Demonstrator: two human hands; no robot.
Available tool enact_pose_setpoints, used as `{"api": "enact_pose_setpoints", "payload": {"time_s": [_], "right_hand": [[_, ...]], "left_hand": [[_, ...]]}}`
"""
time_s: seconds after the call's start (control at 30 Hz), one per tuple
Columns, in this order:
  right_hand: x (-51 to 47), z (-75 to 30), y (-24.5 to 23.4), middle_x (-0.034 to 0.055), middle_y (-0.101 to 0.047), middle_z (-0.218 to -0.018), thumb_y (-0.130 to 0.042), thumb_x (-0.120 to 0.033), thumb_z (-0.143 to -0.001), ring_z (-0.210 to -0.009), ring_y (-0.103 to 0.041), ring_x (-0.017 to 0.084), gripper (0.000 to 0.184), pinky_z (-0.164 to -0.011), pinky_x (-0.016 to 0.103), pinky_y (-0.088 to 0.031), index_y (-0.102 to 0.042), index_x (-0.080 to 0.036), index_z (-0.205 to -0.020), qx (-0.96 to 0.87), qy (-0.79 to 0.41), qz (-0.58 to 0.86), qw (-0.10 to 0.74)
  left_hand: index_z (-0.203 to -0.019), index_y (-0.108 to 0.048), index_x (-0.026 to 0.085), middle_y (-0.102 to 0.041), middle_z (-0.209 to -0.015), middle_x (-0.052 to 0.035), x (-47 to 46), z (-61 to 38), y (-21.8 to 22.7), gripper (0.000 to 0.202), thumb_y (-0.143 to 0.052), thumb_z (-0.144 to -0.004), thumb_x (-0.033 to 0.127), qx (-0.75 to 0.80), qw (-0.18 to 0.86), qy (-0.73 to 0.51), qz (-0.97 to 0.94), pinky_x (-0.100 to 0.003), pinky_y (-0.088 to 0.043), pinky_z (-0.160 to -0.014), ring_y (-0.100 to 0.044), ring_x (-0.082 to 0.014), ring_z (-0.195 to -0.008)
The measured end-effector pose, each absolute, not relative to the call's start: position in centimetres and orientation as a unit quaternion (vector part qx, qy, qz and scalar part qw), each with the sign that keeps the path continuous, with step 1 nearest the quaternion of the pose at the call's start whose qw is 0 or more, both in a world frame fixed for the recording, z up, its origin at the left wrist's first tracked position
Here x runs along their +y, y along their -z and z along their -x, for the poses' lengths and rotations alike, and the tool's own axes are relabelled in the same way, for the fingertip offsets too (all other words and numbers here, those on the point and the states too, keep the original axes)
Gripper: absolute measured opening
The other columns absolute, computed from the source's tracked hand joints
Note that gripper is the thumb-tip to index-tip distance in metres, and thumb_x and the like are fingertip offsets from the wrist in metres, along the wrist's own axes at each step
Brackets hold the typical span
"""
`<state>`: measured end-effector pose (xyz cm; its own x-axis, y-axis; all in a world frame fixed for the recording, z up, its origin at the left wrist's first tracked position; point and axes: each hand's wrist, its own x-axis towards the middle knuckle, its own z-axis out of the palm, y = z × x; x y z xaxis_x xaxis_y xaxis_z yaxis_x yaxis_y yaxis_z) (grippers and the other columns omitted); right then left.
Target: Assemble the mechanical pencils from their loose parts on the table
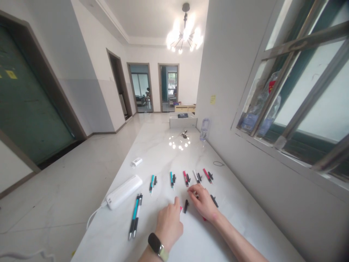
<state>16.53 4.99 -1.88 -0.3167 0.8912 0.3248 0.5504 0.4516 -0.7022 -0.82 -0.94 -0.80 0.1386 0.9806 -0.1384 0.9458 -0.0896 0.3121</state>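
Smartwatch [157, 247] on the left wrist, closest to the camera. Left hand [169, 225] right of the white power bank [124, 191], over the marble tabletop [103, 233], fingers loosely curled, nothing visibly held; index fingertip [177, 201] just beside a small pink piece [180, 209]. Right hand [203, 202] farther right of the power bank, apart from the left hand, fingertips down among the small parts; whether clamped on anything, impossible to tell from this view. Black pen part [186, 206] between the two hands, second black pen part [214, 201] just past the right fingers, red piece [204, 218] mostly hidden under the right palm.

Two pens [135, 214], teal and white, side by side just nearer than the power bank. Beyond the hands, a row of five coloured pen barrels [185, 178], each with a black part beside it, level with the far end of the power bank.

Judged step: fingertip handling of loose pen parts just short of the row. Small parts, so a fine pinch called for.

Farther off, past the power bank: water bottle [204, 130] and white box [182, 120].
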Motion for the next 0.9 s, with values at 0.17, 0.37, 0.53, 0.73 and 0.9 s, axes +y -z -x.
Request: {"api": "enact_pose_setpoints", "payload": {"time_s": [0.17,0.37,0.53,0.73,0.9], "right_hand": [[4.9,-16.5,1.6,0.0060,-0.067,-0.086,-0.046,-0.027,-0.093,-0.085,-0.060,0.021,0.022,-0.078,0.033,-0.045,-0.066,-0.019,-0.087,-0.767,-0.245,0.466,0.368],[4.4,-16.1,0.5,0.0006,-0.062,-0.071,-0.051,-0.043,-0.093,-0.065,-0.055,0.016,0.030,-0.062,0.026,-0.042,-0.065,-0.019,-0.082,-0.714,-0.448,0.394,0.366],[3.7,-15.3,0.1,0.0007,-0.063,-0.070,-0.060,-0.045,-0.088,-0.064,-0.054,0.014,0.030,-0.063,0.026,-0.042,-0.062,-0.018,-0.076,-0.639,-0.578,0.322,0.393],[4.1,-15.4,0.5,-0.0008,-0.058,-0.065,-0.059,-0.046,-0.089,-0.058,-0.049,0.012,0.032,-0.057,0.024,-0.039,-0.058,-0.018,-0.075,-0.616,-0.571,0.346,0.418],[5.3,-16.5,0.6,-0.0009,-0.056,-0.071,-0.062,-0.046,-0.087,-0.054,-0.046,0.011,0.027,-0.049,0.022,-0.036,-0.055,-0.021,-0.086,-0.509,-0.560,0.368,0.540]], "left_hand": [[-0.101,-0.049,0.021,-0.065,-0.080,-0.0056,-0.3,2.3,0.3,0.042,-0.056,-0.063,0.003,0.634,0.202,-0.094,-0.740,-0.028,-0.039,-0.062,-0.065,-0.0251,-0.075],[-0.087,-0.041,0.024,-0.055,-0.069,0.0052,0.6,3.1,-2.0,0.024,-0.049,-0.072,0.008,0.545,0.298,-0.282,-0.731,-0.021,-0.032,-0.054,-0.049,-0.0111,-0.056],[-0.084,-0.039,0.024,-0.039,-0.057,0.0088,0.3,1.2,-1.7,0.017,-0.050,-0.077,0.012,0.501,0.329,-0.335,-0.727,-0.020,-0.027,-0.048,-0.038,-0.0092,-0.048],[-0.087,-0.041,0.023,-0.046,-0.060,0.0077,0.5,0.7,-0.7,0.012,-0.053,-0.084,0.023,0.488,0.373,-0.362,-0.701,-0.020,-0.032,-0.051,-0.043,-0.0098,-0.052],[-0.082,-0.045,0.022,-0.053,-0.063,0.0039,1.0,0.8,0.1,0.029,-0.027,-0.099,0.037,0.531,0.369,-0.393,-0.654,-0.022,-0.036,-0.056,-0.050,-0.0117,-0.055]]}}
